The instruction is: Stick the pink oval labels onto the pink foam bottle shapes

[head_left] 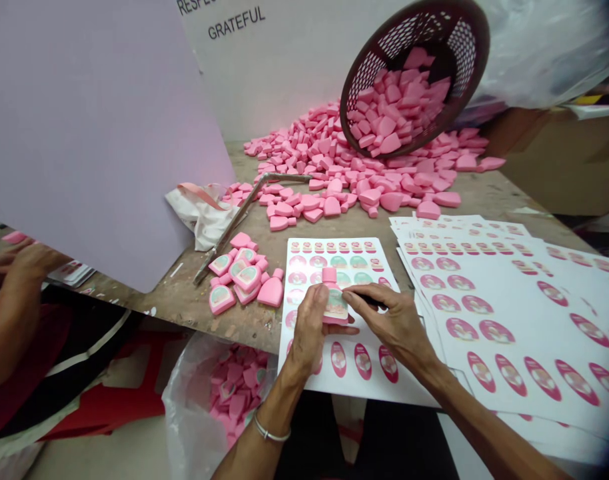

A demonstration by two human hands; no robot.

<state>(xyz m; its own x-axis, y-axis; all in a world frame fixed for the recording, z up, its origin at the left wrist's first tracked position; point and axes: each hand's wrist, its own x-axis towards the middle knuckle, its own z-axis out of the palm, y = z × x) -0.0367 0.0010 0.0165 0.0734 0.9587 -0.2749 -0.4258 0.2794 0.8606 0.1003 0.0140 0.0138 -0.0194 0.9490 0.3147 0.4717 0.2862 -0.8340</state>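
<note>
My left hand [309, 327] is closed around a pink bottle-shaped piece [329, 275], held upright over the sticker sheet. A green and cream sticker [336, 307] lies on the front of that piece. Bent over its right edge, my right hand [389, 320] has its fingertips touching the sticker. A slim black tool [373, 300] is gripped in that hand; its tip is hidden and its exact kind does not show. Beneath both hands is a white sheet of pink and green stickers [409, 389]. A small heap of pink pieces with stickers [247, 277] sits to the left.
A tipped brown basket [352, 117] spills pink pieces [324, 153] across the back. A bent metal bar [234, 223] lies beside a white cloth bag [204, 213]. Sticker sheets [514, 333] overlap at right. A plastic bag [184, 393] of pieces stands below. Behind a partition [99, 133] shows another person's arm [14, 300].
</note>
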